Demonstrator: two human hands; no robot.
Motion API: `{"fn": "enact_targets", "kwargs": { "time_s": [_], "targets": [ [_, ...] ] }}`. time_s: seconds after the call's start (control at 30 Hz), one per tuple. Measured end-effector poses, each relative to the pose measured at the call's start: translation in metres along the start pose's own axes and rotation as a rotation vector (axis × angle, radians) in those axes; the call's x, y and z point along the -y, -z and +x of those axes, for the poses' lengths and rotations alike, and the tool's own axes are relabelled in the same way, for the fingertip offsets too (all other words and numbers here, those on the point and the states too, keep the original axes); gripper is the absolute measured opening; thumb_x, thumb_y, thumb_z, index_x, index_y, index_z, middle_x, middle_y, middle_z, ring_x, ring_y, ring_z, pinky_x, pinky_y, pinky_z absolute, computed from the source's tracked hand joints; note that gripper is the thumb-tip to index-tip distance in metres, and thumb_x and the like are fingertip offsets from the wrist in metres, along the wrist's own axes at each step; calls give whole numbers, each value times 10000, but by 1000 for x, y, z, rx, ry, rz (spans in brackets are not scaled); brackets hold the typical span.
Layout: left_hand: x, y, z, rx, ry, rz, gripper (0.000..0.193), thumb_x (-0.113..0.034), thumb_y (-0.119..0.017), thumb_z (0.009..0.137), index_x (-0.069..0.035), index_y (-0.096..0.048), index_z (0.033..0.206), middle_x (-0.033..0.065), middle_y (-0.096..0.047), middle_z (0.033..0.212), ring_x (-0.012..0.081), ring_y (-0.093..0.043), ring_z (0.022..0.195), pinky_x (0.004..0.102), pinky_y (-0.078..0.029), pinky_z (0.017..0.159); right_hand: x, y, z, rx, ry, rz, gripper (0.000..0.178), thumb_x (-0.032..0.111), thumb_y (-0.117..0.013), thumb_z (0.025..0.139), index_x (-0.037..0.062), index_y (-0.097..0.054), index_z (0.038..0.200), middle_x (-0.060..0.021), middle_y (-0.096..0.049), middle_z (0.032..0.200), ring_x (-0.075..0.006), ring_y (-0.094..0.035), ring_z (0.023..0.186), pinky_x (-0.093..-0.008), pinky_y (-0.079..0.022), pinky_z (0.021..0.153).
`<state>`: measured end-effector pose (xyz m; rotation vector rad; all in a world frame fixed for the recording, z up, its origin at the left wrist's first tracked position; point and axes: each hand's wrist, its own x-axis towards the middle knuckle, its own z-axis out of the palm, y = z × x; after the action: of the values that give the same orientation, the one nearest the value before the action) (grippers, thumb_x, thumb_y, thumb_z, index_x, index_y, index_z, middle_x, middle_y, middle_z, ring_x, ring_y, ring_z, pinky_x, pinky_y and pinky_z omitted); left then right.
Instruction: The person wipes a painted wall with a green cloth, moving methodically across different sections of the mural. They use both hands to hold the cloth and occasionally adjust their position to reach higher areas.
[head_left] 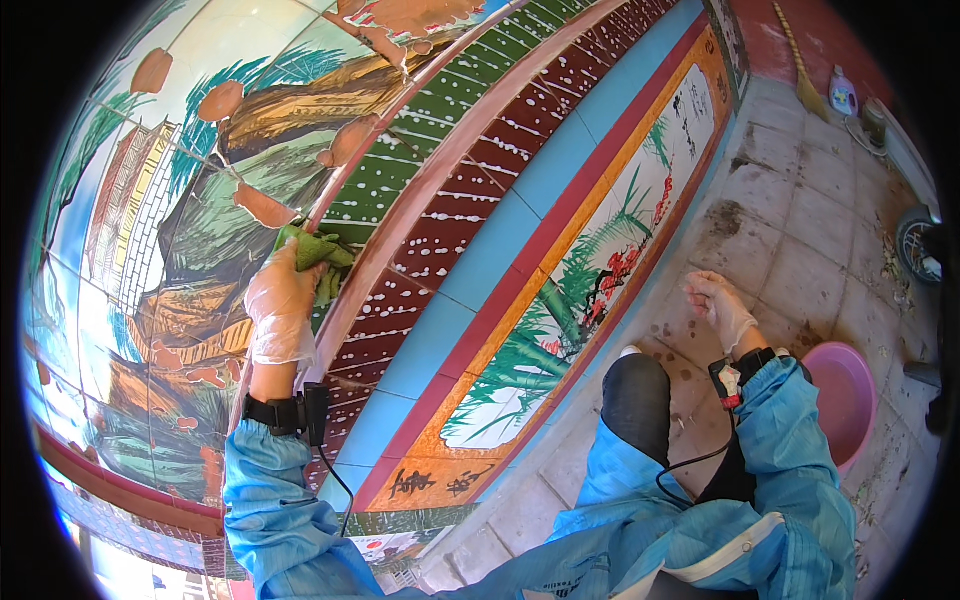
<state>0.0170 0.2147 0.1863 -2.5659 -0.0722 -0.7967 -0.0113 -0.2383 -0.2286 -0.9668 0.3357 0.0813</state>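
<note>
My left hand (281, 304), in a clear plastic glove, is closed on a crumpled green cloth (322, 262). It presses the cloth to the tiled wall, where the green band with white spots (392, 172) meets the painted landscape (235, 200). Over the paved floor, well away from the wall, hangs my right hand (720, 308), gloved too. Its fingers are curled in, and nothing shows in them. Both wrists wear black straps, and blue sleeves cover my forearms.
A pink basin (842, 405) stands on the floor beside my right arm. Farther off are a broom (800, 75), a plastic bottle (843, 92) and a wheel (917, 245). Along the wall's lower part runs a panel painted with bamboo and red blossoms (580, 300).
</note>
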Motion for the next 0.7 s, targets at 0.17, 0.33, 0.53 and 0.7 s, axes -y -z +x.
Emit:
{"fn": "enact_targets", "kwargs": {
  "time_s": [0.17, 0.33, 0.53, 0.7],
  "targets": [
    [-12, 3, 7, 14, 0, 3, 598, -406, -769, 767, -144, -626, 1285, 182, -709, 1006, 382, -681, 884, 470, -515, 751, 4, -3, -6, -10, -14, -12, 215, 258, -656, 929, 154, -586, 1104, 34, -638, 942, -68, -571, 807, -228, -453, 719],
    [-25, 4, 15, -37, -36, 9, 523, -410, -735, 807, -242, -616, 1288, 183, -712, 957, 393, -679, 882, 479, -510, 740, 6, -5, -6, 5, -13, -5, 210, 253, -644, 938, 149, -584, 1111, 34, -634, 939, -65, -567, 804, -223, -453, 720],
    [-38, 6, 24, 8, 2, 14, 556, -422, -769, 768, -204, -636, 1262, 160, -712, 1014, 368, -681, 917, 466, -518, 771, 8, -5, -9, 9, -7, 29, 225, 222, -629, 945, 126, -576, 1141, 21, -634, 937, -64, -567, 794, -212, -458, 710],
    [-44, 6, 28, 18, -9, 47, 566, -440, -762, 771, -196, -635, 1266, 150, -715, 1024, 358, -686, 927, 460, -522, 770, 3, -1, -4, 0, -10, 33, 219, 228, -638, 943, 125, -585, 1129, 21, -636, 938, -62, -569, 796, -210, -458, 710]
  ]
}}
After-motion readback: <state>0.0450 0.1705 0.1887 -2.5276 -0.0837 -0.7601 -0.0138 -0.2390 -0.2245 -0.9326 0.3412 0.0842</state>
